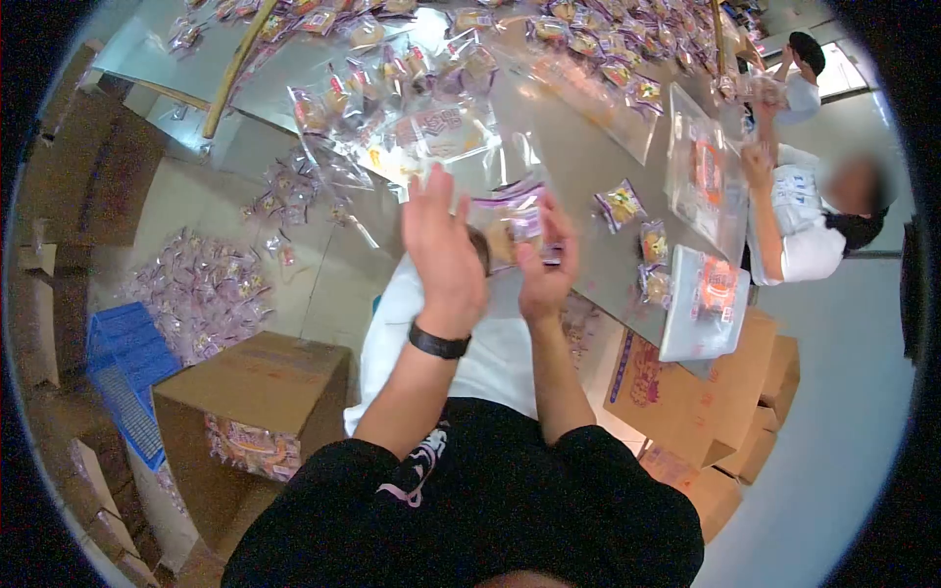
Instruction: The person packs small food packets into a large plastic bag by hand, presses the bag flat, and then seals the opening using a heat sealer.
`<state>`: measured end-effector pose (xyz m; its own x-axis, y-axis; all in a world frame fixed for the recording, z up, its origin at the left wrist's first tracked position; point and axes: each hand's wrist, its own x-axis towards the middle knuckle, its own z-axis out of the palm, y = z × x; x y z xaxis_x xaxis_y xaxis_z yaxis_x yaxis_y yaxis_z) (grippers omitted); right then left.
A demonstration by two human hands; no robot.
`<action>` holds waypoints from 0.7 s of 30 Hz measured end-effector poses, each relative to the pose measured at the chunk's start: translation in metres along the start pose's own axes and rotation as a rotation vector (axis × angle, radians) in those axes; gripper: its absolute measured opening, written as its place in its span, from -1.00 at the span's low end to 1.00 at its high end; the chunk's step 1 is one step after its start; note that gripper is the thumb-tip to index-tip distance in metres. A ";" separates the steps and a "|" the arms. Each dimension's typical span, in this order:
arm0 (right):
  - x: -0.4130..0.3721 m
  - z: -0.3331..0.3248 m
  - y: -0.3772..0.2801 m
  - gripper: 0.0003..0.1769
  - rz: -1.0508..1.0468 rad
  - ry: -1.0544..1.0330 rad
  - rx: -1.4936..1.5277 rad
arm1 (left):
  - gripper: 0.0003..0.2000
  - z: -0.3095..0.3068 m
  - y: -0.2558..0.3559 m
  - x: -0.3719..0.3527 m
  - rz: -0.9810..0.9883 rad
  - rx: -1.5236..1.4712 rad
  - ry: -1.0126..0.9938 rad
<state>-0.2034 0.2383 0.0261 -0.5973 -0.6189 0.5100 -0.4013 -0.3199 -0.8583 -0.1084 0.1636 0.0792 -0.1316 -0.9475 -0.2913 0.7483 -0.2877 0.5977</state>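
Observation:
My right hand is closed on a small wrapped snack packet with purple edges, held just in front of the table edge. More than one packet may be in that grip; blur hides this. Close by on the left, my left hand is raised with its fingers stretched out, and nothing shows in it. Beyond both hands, a large clear plastic bag lies on the table with several packets at its far end. Loose snack packets rest on the metal table to the right.
Printed bags are stacked at the table's right edge. A heap of packets covers the floor at left, near a blue crate and an open cardboard box. More boxes stand at right. A co-worker is beside the table.

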 end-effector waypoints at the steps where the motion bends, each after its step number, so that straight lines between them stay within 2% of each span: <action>1: 0.001 -0.001 0.000 -0.45 -0.045 -0.065 -0.071 | -0.36 0.002 0.002 0.005 -0.005 -0.084 -0.002; 4: 0.008 -0.006 -0.002 -0.43 -0.096 -0.255 -0.208 | -0.28 0.003 0.009 0.011 -0.107 0.020 0.170; 5: 0.011 -0.006 -0.001 -0.43 -0.100 -0.314 -0.234 | -0.18 -0.006 0.004 0.019 -0.129 0.017 0.169; 8: 0.019 -0.008 -0.004 -0.40 -0.082 -0.295 -0.255 | -0.11 -0.008 0.014 0.028 -0.232 -0.154 0.196; 9: 0.018 -0.010 -0.004 -0.39 -0.079 -0.325 -0.286 | -0.11 -0.006 0.015 0.030 -0.170 -0.135 0.205; 11: 0.020 -0.011 -0.005 -0.38 -0.078 -0.381 -0.351 | -0.17 -0.004 0.017 0.032 -0.097 -0.077 0.125; 12: 0.020 -0.011 -0.005 -0.38 -0.134 -0.396 -0.399 | -0.20 -0.004 0.018 0.033 -0.059 -0.047 0.084; 13: 0.020 -0.010 -0.006 -0.38 -0.191 -0.410 -0.445 | -0.33 -0.003 0.019 0.034 -0.056 -0.088 0.057; 15: 0.024 -0.005 -0.009 -0.41 -0.305 -0.439 -0.521 | -0.39 -0.001 0.021 0.036 0.005 -0.061 0.060; 19: 0.026 0.019 -0.010 -0.44 -0.218 -0.479 -0.534 | -0.56 0.011 0.026 0.033 0.064 -0.022 0.113; 21: 0.027 0.040 0.004 -0.43 -0.076 -0.387 -0.387 | -0.62 0.014 0.025 0.030 0.113 -0.011 0.108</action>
<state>-0.1930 0.1913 0.0346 -0.2876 -0.8462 0.4486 -0.7030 -0.1316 -0.6989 -0.1024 0.1258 0.0960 0.0237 -0.9531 -0.3017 0.7616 -0.1782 0.6230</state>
